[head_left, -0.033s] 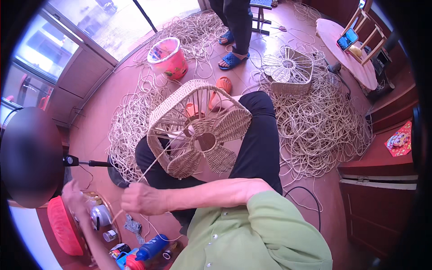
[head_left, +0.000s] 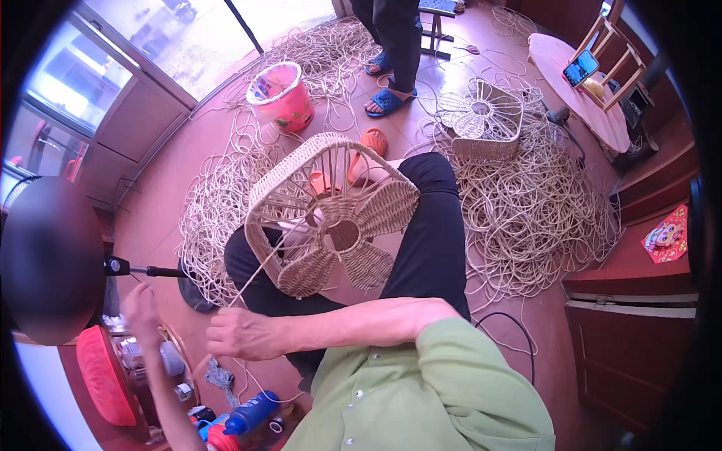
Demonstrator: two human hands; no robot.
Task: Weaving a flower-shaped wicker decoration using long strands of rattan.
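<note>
Start at the green shirt [head_left: 361, 410], behind a right forearm laid across to the left. Follow along to the right hand [head_left: 248, 333], grip clenched around a pale cord [head_left: 256, 273]. Look beyond to the left hand [head_left: 143, 310], raised near a red mesh cover [head_left: 105, 376] and blurred; cannot tell whether grasping the cord's tail or holding nothing. Note a blue bottle [head_left: 254, 413] low on that side, among other small things.

Trace the cord from the right hand up to the lower left of the woven frame [head_left: 338, 213], tilted across the lap on black trousers [head_left: 432, 240]. Judge the step in hand as drawing that cord snug. Pull evenly, in line with the strand rather than sideways, so as not to twist the unfilled upper left side or drag the frame off the knees. Brace between the thighs, with neither hand on the frame. Match the tension by eye to the closely woven petals [head_left: 391, 207]; stop at firm, short of bowing the outer band [head_left: 289, 167]. Check the strand for kinks, and steer any slack clear of the bottle and the mesh cover.

Further out, find heaps of loose cord to the left [head_left: 214, 210] and right [head_left: 526, 218], and a second woven piece [head_left: 487, 143] at the far edge of the right one. Beyond, see a pink bucket [head_left: 293, 113], another person's blue sandals [head_left: 391, 100] and, at far right, a counter [head_left: 545, 56] bearing a phone [head_left: 580, 69].
</note>
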